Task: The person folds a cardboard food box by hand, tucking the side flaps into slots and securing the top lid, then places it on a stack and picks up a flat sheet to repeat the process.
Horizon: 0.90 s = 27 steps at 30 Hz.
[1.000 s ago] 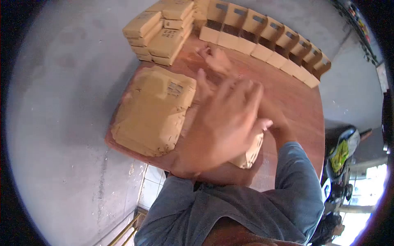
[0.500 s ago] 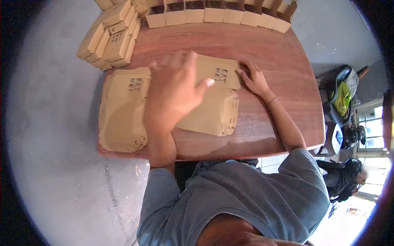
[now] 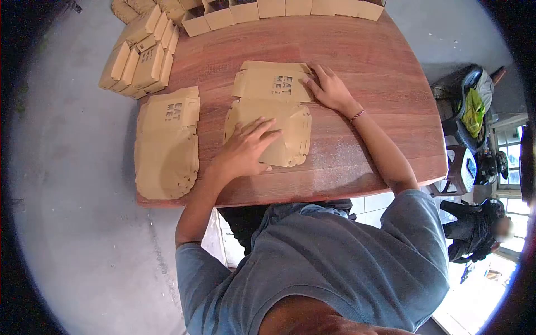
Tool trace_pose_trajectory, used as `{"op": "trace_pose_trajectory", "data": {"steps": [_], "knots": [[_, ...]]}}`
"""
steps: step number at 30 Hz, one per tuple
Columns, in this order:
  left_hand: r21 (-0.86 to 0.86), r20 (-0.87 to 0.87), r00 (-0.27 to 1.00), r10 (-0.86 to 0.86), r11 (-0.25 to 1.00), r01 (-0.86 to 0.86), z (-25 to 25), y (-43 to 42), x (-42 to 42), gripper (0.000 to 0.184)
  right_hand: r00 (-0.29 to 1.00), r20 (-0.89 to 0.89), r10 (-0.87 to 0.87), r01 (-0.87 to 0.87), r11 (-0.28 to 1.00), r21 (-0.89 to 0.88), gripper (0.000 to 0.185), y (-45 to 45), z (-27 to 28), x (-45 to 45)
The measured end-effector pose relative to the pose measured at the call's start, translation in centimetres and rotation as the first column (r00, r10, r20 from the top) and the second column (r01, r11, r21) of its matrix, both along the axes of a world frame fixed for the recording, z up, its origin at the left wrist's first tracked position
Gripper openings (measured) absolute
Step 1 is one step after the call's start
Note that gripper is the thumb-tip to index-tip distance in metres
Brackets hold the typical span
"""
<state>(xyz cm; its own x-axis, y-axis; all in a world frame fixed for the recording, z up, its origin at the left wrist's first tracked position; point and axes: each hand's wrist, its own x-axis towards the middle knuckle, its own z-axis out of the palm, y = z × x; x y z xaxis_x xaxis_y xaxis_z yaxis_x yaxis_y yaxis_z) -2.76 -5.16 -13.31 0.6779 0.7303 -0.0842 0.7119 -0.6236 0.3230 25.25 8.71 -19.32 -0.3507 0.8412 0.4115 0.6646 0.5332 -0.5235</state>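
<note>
A flat, unfolded cardboard box (image 3: 265, 111) with "EAT ME!" cut into its upper panel lies on the table before me. My left hand (image 3: 245, 151) rests on its lower left part, fingers spread, holding nothing. At its upper right edge, my right hand (image 3: 332, 89) has the side flap between thumb and fingers; the fingertips are partly hidden. Another flat cardboard piece (image 3: 164, 148) with the same lettering lies to the left, apart from both hands.
Folded "EAT ME!" boxes (image 3: 148, 67) are stacked at the table's far left corner. A row of open-topped boxes (image 3: 245, 12) lines the far edge of the wooden table (image 3: 363, 50). Chairs (image 3: 460, 170) and a seated person (image 3: 474, 226) are off to the right.
My left hand has come down from above the cardboard onto its lower left part. The unfolded box has shifted left, with my right hand staying at its edge.
</note>
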Motion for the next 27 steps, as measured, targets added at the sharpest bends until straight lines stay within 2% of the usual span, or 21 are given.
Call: {"op": "trace_pose_trajectory", "data": {"steps": [5,7,11,13,14,16,17,18,19,21,23,25,27], "knots": [[-0.099,0.028,1.000,0.003,0.995,0.000,0.0,0.6,-0.4,0.090,1.000,0.009,0.009,-0.009,1.000,-0.011,0.049,-0.2,0.6,0.0],[-0.131,-0.010,1.000,-0.007,0.991,0.006,0.4,0.6,-0.3,0.082,1.000,0.026,0.005,-0.005,1.000,-0.025,0.049,-0.3,0.7,0.1],[-0.120,-0.029,0.999,-0.022,0.993,0.018,0.0,0.2,-0.7,0.072,1.000,-0.010,0.002,-0.003,1.000,-0.020,0.049,-0.4,0.5,0.2],[-0.027,0.052,0.998,-0.033,0.999,0.035,-0.1,0.1,-0.8,0.055,1.000,-0.024,0.014,-0.014,1.000,-0.004,0.049,-0.3,0.5,0.2],[-0.026,0.051,0.998,-0.031,0.999,0.033,-0.3,0.3,-1.0,0.055,1.000,-0.020,0.019,-0.020,0.998,-0.053,0.048,-0.2,0.4,0.3],[-0.022,0.214,0.977,0.002,1.000,0.002,0.5,0.7,-1.1,0.039,1.000,-0.016,0.027,-0.029,0.995,-0.096,0.048,-0.2,0.9,0.2],[-0.016,0.215,0.977,0.002,1.000,0.001,1.1,0.6,-1.4,0.039,0.999,-0.041,0.016,-0.020,0.995,-0.102,0.048,-0.5,1.1,0.3],[0.024,0.144,0.976,0.162,0.986,-0.167,3.7,0.3,-1.2,0.029,0.998,-0.068,0.003,-0.010,0.994,-0.109,0.049,-0.6,1.4,0.3],[0.076,0.079,0.944,0.321,0.942,-0.327,5.1,0.1,-1.2,0.022,0.998,-0.069,0.003,-0.010,0.995,-0.103,0.049,-0.6,1.5,0.4],[0.359,0.431,0.853,0.295,0.811,-0.462,5.6,1.1,-2.9,0.016,0.944,-0.324,-0.058,0.020,0.993,-0.120,0.052,-0.6,1.8,0.6],[0.529,0.618,0.736,0.275,0.547,-0.649,8.0,2.3,-4.7,0.018,0.915,-0.391,-0.103,0.075,0.994,-0.086,0.055,0.2,1.3,0.7],[0.369,0.818,0.525,0.236,0.485,-0.793,11.3,3.4,-6.6,0.025,0.877,-0.460,-0.138,0.128,0.990,-0.053,0.058,0.3,1.9,0.8],[0.004,0.939,0.179,0.294,0.510,-0.860,14.2,3.3,-7.3,0.032,0.840,-0.534,-0.094,0.067,0.995,-0.069,0.062,-0.1,3.4,1.0]]}}
